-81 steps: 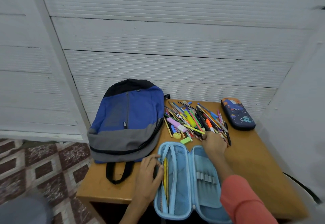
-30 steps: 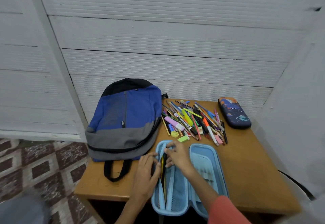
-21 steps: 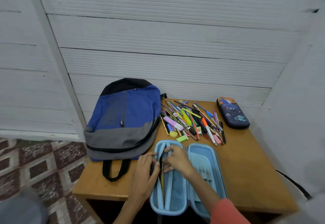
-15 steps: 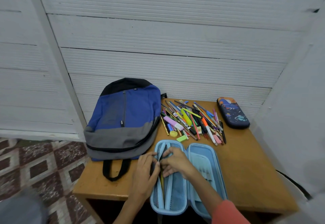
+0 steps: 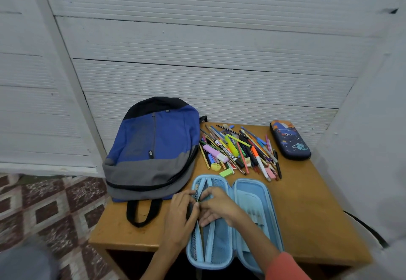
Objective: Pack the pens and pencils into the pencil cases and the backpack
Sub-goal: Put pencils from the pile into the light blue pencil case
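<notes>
A brown wooden tabletop [image 5: 307, 209] fills the 5 o'clock area. Near centre on it lies a green eraser [image 5: 226, 172] — a small yellow item [image 5: 215, 166] just beside it at 10 o'clock. White ribbed wall panels [image 5: 197, 59] at 12 o'clock; maroon-and-white floor tiles [image 5: 55, 202] at 8 o'clock.

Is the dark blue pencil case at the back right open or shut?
Shut: the dark blue pencil case lies flat, printed lid facing up, no inside showing.
</notes>
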{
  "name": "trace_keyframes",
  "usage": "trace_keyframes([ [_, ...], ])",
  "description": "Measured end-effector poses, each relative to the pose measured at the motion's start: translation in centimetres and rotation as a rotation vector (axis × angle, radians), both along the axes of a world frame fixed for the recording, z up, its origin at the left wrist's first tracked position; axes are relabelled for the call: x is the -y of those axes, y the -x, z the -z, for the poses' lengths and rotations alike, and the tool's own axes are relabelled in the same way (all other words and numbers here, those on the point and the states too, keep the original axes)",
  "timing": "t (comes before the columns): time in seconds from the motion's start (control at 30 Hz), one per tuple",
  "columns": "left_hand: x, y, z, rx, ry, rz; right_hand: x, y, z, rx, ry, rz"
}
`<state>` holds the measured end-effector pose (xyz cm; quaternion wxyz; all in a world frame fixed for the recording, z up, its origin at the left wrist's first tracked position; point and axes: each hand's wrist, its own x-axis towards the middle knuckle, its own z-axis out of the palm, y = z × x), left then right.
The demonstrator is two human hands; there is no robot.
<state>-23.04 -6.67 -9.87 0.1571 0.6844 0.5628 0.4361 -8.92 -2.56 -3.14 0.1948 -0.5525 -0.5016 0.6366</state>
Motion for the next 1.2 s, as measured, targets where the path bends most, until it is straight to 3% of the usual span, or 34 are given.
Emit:
trace_keyframes([
  [0.23,0.1,-0.1,-0.2,0.018,-0.005,0.006,-0.7,-0.9,-0.8,-0.010,-0.006,-0.057],
  [0.33,0.2,-0.1,-0.4,0.023,0.003,0.006,-2.3,-1.8,-1.0,0.061,-0.150,0.138],
  [0.5,0.3,-0.1,-0.6,0.033,0.010,0.007,-5.9,-5.8,-0.7,0.505,-0.581,0.452],
  [0.63,0.3,-0.1,-0.6,0.032,0.024,0.004,-7.5,-8.1,-0.7,0.937,-0.606,0.404],
  [0.7,0.3,-0.1,-0.6,0.024,0.027,0.002,-8.2,-8.4,-0.5,1.052,-0.577,0.358],
  [0.97,0.3,-0.1,-0.4,0.044,0.028,0.006,-8.7,-8.5,-0.1,1.154,-0.494,0.289],
  [1.2,0.3,-0.2,-0.8,0.052,0.012,0.003,-8.3,-8.7,-0.8,1.036,-0.590,0.436],
])
